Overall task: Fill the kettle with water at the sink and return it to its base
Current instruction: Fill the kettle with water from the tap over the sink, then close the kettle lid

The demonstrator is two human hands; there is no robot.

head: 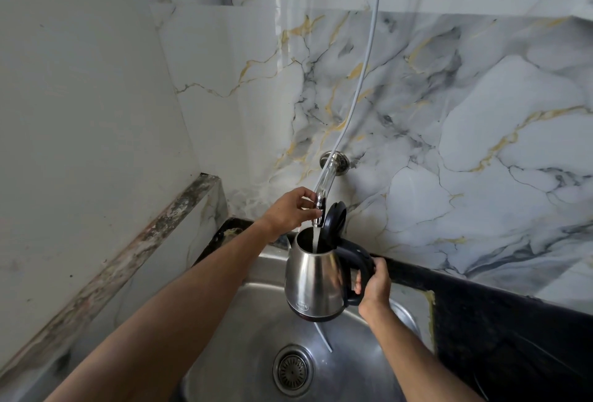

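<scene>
A steel kettle (313,279) with a black handle hangs above the steel sink (256,315), its black lid (334,218) flipped open and upright. My right hand (375,286) grips the handle from the right. A chrome tap (325,181) juts from the marble wall, and a stream of water (315,239) falls from its end into the kettle's mouth. My left hand (293,209) is closed around the tap's end, fingers on its small lever. The kettle's base is out of sight.
The sink's drain strainer (292,370) lies below the kettle. A black counter (500,331) runs to the right of the sink. A white cable (362,74) hangs down the marble wall to the tap. A worn ledge (134,250) slopes along the left wall.
</scene>
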